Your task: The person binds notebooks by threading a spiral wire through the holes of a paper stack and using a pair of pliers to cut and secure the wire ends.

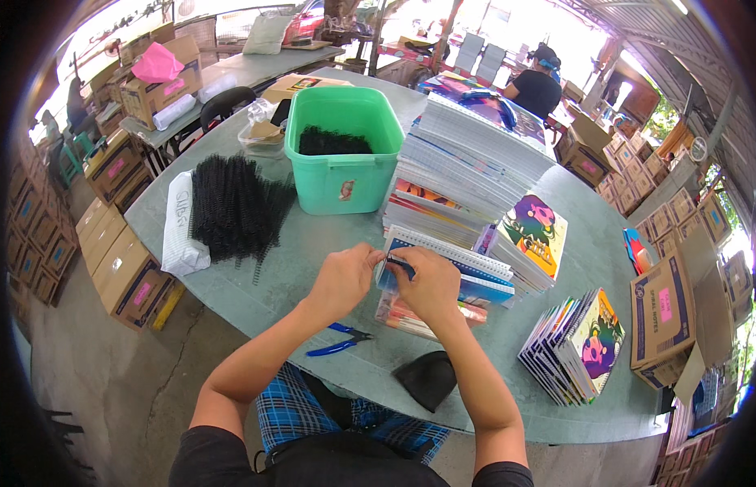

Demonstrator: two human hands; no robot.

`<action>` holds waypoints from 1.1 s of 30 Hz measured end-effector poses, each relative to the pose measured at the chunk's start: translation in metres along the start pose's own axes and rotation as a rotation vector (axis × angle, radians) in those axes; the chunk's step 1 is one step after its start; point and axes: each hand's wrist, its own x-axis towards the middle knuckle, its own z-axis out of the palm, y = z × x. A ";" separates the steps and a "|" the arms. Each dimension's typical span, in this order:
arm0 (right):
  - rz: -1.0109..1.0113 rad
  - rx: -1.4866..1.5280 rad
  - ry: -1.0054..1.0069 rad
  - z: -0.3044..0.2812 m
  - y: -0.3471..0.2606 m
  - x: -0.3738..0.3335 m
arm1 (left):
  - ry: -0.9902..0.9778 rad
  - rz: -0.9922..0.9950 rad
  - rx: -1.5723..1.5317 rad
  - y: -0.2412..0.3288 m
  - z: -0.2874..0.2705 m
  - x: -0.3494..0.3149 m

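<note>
My left hand (345,277) is pinched at the left end of a blue-covered notebook stack (488,286); whatever its fingertips hold is too small to make out. Beside it, my right hand (429,282) is closed on a thin black piece (403,266), perhaps a binding coil, at the same edge. More notebooks with reddish covers (423,321) lie under my right hand. Blue-handled cutting pliers (342,339) rest on the table to the left of my right forearm. A black, rounded, cloth-like thing (427,380) lies near the table's front edge.
Beyond my hands rises a tall notebook pile (467,154). A green tub (343,180) holds black coils; a heap of black coils (240,203) lies left of it. Spiral notebooks (573,349) stand at right, near an open carton (662,316). A person (536,91) sits further back.
</note>
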 end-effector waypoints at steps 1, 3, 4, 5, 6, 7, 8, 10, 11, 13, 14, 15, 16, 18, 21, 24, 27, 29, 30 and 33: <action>-0.015 0.005 0.007 0.000 0.000 0.000 | 0.031 0.012 -0.041 0.000 0.001 0.001; -0.021 -0.005 0.033 0.001 0.002 0.000 | 0.132 0.095 -0.083 -0.001 0.006 0.002; -0.024 -0.010 0.046 0.001 0.003 0.001 | 0.183 0.137 -0.103 -0.001 0.007 0.003; -0.018 -0.002 0.037 0.001 0.004 0.001 | 0.040 -0.105 -0.260 -0.001 0.004 0.005; -0.010 0.006 0.026 0.002 0.004 0.001 | -0.107 -0.350 -0.414 0.004 -0.007 0.010; -0.003 0.014 0.015 0.002 0.004 0.000 | -0.256 -0.596 -0.565 0.006 -0.012 0.013; -0.003 0.011 0.017 0.002 0.004 0.000 | -0.135 -0.388 -0.431 0.004 -0.008 0.011; -0.010 0.010 0.017 0.004 -0.003 0.000 | 0.109 0.024 -0.151 -0.004 0.002 0.003; -0.023 0.010 0.018 0.004 -0.004 0.001 | 0.141 0.078 -0.093 -0.007 0.003 0.003; -0.045 -0.003 0.021 0.002 -0.003 0.001 | 0.202 0.190 0.014 -0.009 0.006 0.006; -0.033 -0.004 0.001 0.000 0.000 0.000 | -0.010 0.045 -0.057 -0.015 -0.003 0.010; -0.023 -0.003 -0.017 -0.002 0.005 -0.002 | -0.221 -0.099 -0.124 -0.024 -0.020 0.015; -0.013 -0.007 -0.031 -0.005 0.008 -0.002 | -0.432 -0.238 -0.192 -0.026 -0.030 0.020; 0.005 -0.069 -0.139 -0.007 0.008 0.002 | -0.205 0.033 -0.058 -0.015 -0.027 0.021; 0.019 -0.009 -0.075 -0.001 0.006 0.005 | -0.228 0.010 0.030 -0.007 -0.027 0.022; 0.164 0.030 -0.029 -0.004 0.009 0.003 | -0.410 -0.100 0.014 -0.026 -0.040 0.027; 0.122 -0.047 -0.180 -0.001 0.004 0.010 | -0.227 -0.024 -0.048 0.000 -0.038 0.024; 0.099 0.070 -0.100 0.001 0.014 0.004 | -0.360 -0.128 -0.009 0.004 -0.034 0.028; 0.094 0.139 -0.074 0.000 0.012 0.004 | -0.306 -0.056 -0.026 -0.001 -0.034 0.026; 0.093 0.277 -0.064 -0.007 0.010 0.001 | -0.204 0.052 -0.068 -0.001 -0.028 0.026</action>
